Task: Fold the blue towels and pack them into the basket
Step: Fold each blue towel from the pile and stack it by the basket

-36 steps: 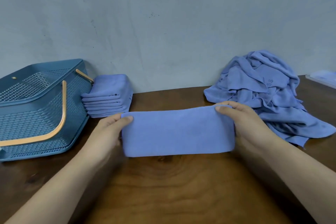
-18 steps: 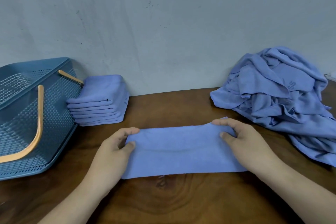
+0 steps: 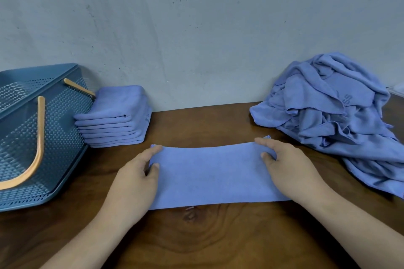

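A blue towel (image 3: 209, 174), folded into a long strip, lies flat on the wooden table in front of me. My left hand (image 3: 135, 179) pinches its left end between thumb and fingers. My right hand (image 3: 290, 168) pinches its right end the same way. A stack of folded blue towels (image 3: 115, 116) sits at the back left, against the blue perforated basket (image 3: 61, 137) with tan handles. A heap of unfolded blue towels (image 3: 336, 113) lies at the back right.
A grey wall rises right behind the table (image 3: 196, 236). The basket stands at the left edge of the view. A pale flat object (image 3: 396, 90) shows at the far right behind the heap.
The towel strip came down from a lifted position onto the table and moved nearer to me. Both hands kept hold of its ends.
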The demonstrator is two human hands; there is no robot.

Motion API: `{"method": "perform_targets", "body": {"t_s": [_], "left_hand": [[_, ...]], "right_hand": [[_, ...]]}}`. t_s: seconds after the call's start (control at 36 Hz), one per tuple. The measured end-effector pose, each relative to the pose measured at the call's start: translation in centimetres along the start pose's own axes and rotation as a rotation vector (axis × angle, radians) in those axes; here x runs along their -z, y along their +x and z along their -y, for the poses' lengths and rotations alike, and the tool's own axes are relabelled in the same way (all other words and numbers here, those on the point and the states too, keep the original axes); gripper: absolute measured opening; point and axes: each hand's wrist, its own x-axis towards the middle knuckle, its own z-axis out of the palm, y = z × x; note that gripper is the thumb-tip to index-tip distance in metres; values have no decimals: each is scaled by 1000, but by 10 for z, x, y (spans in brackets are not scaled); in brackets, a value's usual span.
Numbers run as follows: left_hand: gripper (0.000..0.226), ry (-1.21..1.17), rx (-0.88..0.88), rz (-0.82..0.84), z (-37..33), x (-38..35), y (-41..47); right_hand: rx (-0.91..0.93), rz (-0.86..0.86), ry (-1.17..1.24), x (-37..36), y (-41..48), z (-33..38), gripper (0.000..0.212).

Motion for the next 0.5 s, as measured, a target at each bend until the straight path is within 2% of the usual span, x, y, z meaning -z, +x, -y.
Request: {"method": "perform_targets", "body": {"t_s": [0.14, 0.28, 0.36, 0.5], "left_hand": [[51, 81, -33, 16, -14, -2, -4], [67, 76, -110, 54, -13, 4, -14], [72, 152, -191, 66, -7, 4, -18], [72, 287, -256, 41, 0, -1, -11]], "right_hand": [[9, -13, -149, 1, -5, 11, 45], [76, 10, -112, 6, -21, 12, 53], [138, -8, -222, 2, -25, 7, 56], [138, -16, -393, -9, -14, -2, 51]]}}
